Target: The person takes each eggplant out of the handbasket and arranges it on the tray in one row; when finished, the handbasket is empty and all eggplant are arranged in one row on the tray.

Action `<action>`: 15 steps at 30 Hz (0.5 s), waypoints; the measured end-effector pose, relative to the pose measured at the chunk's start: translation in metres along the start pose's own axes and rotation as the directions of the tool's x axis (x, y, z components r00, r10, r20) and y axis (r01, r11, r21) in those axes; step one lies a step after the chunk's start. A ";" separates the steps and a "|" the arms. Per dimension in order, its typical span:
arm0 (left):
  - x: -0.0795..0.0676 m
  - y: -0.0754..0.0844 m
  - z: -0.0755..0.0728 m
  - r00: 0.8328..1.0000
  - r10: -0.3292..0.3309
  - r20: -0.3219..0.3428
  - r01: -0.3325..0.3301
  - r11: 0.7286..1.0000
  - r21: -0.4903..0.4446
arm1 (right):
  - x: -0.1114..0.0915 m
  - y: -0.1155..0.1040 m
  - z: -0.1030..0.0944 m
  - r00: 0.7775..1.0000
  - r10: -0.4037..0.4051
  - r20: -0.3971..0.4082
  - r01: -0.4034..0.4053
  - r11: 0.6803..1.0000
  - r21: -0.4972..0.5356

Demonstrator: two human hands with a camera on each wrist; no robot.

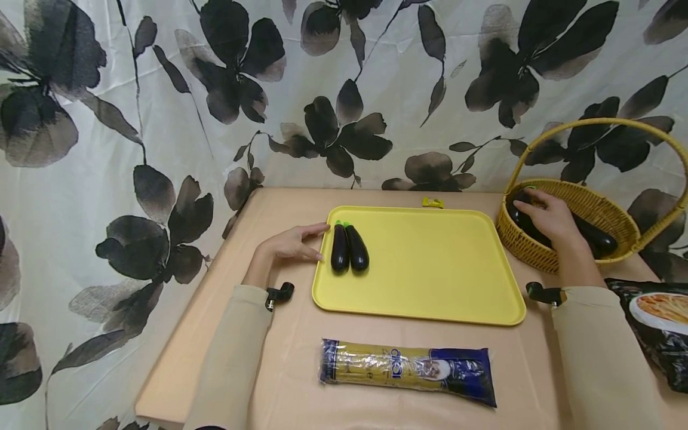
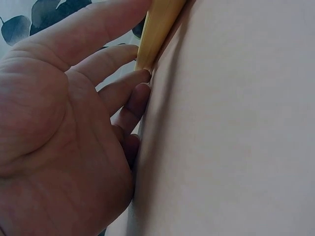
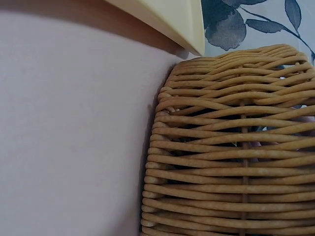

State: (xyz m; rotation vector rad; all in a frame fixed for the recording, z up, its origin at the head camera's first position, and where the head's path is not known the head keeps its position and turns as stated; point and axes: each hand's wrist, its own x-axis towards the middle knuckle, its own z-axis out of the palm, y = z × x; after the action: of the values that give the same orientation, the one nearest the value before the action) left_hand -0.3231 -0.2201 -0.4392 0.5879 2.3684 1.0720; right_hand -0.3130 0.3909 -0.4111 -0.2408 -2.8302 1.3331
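Two dark eggplants [image 1: 340,249] [image 1: 357,248] with green stems lie side by side on the left part of a yellow tray [image 1: 430,275]. My left hand [image 1: 292,243] rests on the table beside the tray, its straight fingers [image 2: 123,59] touching the left rim [image 2: 157,24]. My right hand [image 1: 548,220] reaches into a wicker basket [image 1: 591,200] at the right, its fingers curled over a dark eggplant [image 1: 520,216]. Another eggplant [image 1: 598,239] lies in the basket beside it. The right wrist view shows only the basket's woven wall [image 3: 221,162] and a tray corner [image 3: 172,19].
A packet of spaghetti [image 1: 408,370] lies on the tan table [image 1: 269,358] in front of the tray. A black bag with a pasta picture [image 1: 658,325] sits at the right edge. A small yellow-green item [image 1: 432,203] lies behind the tray. A flowered curtain hangs behind.
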 end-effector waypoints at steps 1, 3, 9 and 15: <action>0.000 0.000 0.000 1.000 -0.002 0.000 0.002 1.000 0.002 | 0.000 0.000 0.000 1.000 0.000 0.003 0.000 1.000 0.005; 0.000 0.000 0.000 1.000 -0.001 0.001 0.001 1.000 0.002 | 0.000 -0.001 0.000 1.000 0.001 0.013 -0.002 1.000 0.029; -0.001 0.000 0.000 1.000 0.005 0.000 -0.005 1.000 -0.001 | -0.004 -0.001 0.000 0.999 0.015 0.048 -0.019 0.995 0.093; -0.002 0.000 0.001 1.000 0.012 -0.003 -0.012 1.000 -0.005 | -0.005 -0.001 -0.001 0.999 -0.003 0.054 -0.003 0.996 0.093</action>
State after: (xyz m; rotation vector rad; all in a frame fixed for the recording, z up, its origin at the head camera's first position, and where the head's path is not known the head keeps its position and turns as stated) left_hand -0.3214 -0.2204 -0.4391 0.5990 2.3667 1.0849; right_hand -0.3078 0.3904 -0.4095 -0.2068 -2.8010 1.4899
